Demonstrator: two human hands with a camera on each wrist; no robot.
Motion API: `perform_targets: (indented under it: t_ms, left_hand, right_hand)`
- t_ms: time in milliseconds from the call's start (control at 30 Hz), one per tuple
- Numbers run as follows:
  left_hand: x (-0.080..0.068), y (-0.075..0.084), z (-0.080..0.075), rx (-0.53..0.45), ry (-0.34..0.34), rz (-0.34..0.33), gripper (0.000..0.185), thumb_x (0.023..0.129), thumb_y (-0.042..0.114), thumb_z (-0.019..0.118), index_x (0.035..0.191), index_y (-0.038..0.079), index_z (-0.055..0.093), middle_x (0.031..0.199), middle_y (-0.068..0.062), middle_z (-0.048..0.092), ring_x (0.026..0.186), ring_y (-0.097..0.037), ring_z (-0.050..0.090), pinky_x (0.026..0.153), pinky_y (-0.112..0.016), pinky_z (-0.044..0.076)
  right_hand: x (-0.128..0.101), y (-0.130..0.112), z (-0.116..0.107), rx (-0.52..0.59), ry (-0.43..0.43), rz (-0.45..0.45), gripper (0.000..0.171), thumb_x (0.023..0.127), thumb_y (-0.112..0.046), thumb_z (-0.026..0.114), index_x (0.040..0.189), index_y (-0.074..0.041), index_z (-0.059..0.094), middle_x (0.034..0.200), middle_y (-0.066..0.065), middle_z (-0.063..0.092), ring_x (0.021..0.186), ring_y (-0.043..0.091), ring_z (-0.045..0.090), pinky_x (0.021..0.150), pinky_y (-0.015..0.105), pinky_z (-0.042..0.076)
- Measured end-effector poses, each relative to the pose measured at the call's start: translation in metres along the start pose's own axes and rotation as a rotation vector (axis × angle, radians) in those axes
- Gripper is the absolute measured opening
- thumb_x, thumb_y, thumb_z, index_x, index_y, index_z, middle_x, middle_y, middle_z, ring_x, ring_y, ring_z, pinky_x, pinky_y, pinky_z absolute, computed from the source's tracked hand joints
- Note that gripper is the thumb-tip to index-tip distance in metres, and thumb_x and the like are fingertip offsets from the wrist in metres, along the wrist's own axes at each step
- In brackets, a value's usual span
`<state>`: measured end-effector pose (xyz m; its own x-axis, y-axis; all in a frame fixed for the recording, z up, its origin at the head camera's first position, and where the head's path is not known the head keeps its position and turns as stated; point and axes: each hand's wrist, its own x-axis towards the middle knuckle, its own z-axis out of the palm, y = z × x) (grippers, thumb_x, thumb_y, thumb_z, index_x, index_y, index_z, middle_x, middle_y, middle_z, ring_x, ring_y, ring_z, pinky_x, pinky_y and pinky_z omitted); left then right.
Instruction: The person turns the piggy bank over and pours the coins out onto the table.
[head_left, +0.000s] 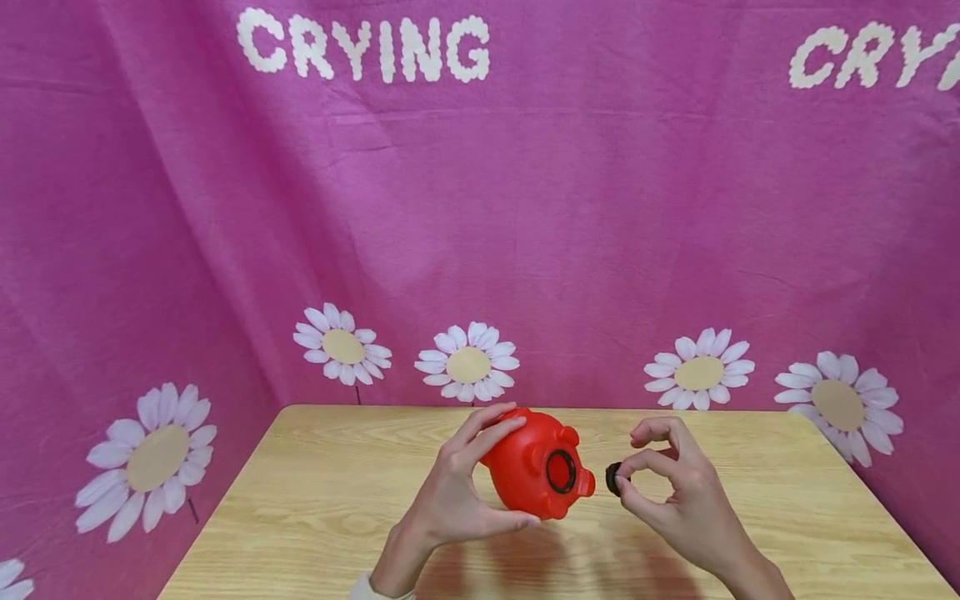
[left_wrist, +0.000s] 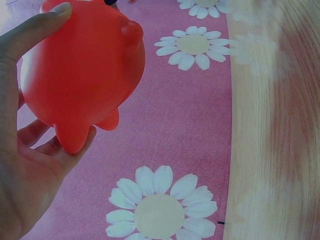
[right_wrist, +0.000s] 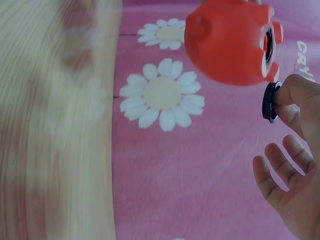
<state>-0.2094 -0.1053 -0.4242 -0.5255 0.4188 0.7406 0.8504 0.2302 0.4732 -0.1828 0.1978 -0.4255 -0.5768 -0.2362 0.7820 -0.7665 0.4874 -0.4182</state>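
My left hand [head_left: 450, 493] grips a glossy red piggy bank [head_left: 519, 467] above the table, thumb below and fingers over the top in the head view. The bank is tipped so its underside, with stubby feet, faces right. A black-rimmed round hole [head_left: 573, 477] shows there, uncovered. Between thumb and index finger, my right hand [head_left: 693, 500] pinches a small black round stopper [head_left: 612, 479], a short gap to the right of the bank. The right wrist view shows the stopper [right_wrist: 268, 102] edge-on, with the other fingers spread away from it.
Below both hands lies a light wood-grain table [head_left: 337, 500], with reddish shadows on it. A pink cloth [head_left: 570, 233] with white daisies and lettering hangs behind the table's far edge and along both sides.
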Motion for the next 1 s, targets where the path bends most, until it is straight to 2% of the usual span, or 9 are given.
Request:
perform_targets:
  t_ms: [67, 167, 300, 333, 767, 1000]
  left_hand:
    - [0.0, 0.0, 0.0, 0.001, 0.0, 0.002, 0.097, 0.066, 0.022, 0.103, 0.151, 0.014, 0.059, 0.154, -0.013, 0.056, 0.138, -0.029, 0.059, 0.103, -0.041, 0.063]
    - [0.0, 0.0, 0.0, 0.005, 0.002, 0.006, 0.097, 0.065, 0.022, 0.103, 0.151, 0.014, 0.059, 0.153, -0.013, 0.056, 0.138, -0.029, 0.059, 0.103, -0.04, 0.063]
    - [-0.001, -0.001, -0.001, 0.011, 0.007, 0.015, 0.097, 0.065, 0.023, 0.104, 0.151, 0.013, 0.059, 0.153, -0.015, 0.056, 0.137, -0.028, 0.06, 0.104, -0.04, 0.063]
    - [-0.001, -0.001, -0.001, 0.009, 0.008, 0.016, 0.097, 0.065, 0.022, 0.104, 0.151, 0.013, 0.059, 0.153, -0.016, 0.056, 0.137, -0.028, 0.06, 0.103, -0.04, 0.063]
    - [0.0, 0.0, -0.002, 0.005, 0.013, 0.017, 0.096, 0.065, 0.022, 0.104, 0.15, 0.012, 0.06, 0.153, -0.015, 0.056, 0.137, -0.029, 0.06, 0.103, -0.039, 0.064]
    - [0.002, 0.0, -0.001, 0.013, 0.017, 0.038, 0.097, 0.063, 0.022, 0.104, 0.149, 0.012, 0.06, 0.153, -0.015, 0.056, 0.136, -0.028, 0.061, 0.104, -0.039, 0.063]
  right_hand:
    - [-0.003, 0.004, -0.004, -0.017, 0.005, -0.003, 0.022, 0.085, -0.008, 0.084, 0.085, -0.029, 0.075, 0.115, 0.006, 0.059, 0.114, 0.008, 0.055, 0.09, 0.007, 0.048]
    - [-0.008, 0.01, -0.01, -0.053, 0.017, -0.011, 0.025, 0.083, -0.007, 0.085, 0.085, -0.03, 0.075, 0.115, 0.006, 0.059, 0.113, 0.008, 0.055, 0.09, 0.006, 0.047]
    - [-0.014, 0.016, -0.016, -0.097, 0.026, 0.0, 0.048, 0.064, 0.011, 0.088, 0.084, -0.031, 0.074, 0.114, 0.003, 0.059, 0.112, 0.006, 0.054, 0.092, 0.005, 0.045]
    - [-0.016, 0.018, -0.017, -0.103, 0.031, 0.002, 0.05, 0.063, 0.012, 0.088, 0.084, -0.031, 0.074, 0.114, 0.002, 0.058, 0.112, 0.005, 0.054, 0.092, 0.005, 0.044]
    - [-0.038, 0.042, -0.029, -0.197, 0.018, 0.073, 0.054, 0.063, 0.01, 0.091, 0.079, -0.037, 0.069, 0.111, -0.009, 0.059, 0.102, -0.005, 0.055, 0.088, 0.006, 0.039]
    - [-0.051, 0.058, -0.032, -0.231, 0.003, 0.104, 0.053, 0.064, 0.008, 0.09, 0.077, -0.038, 0.067, 0.106, -0.009, 0.063, 0.1, -0.006, 0.054, 0.072, 0.01, 0.038]
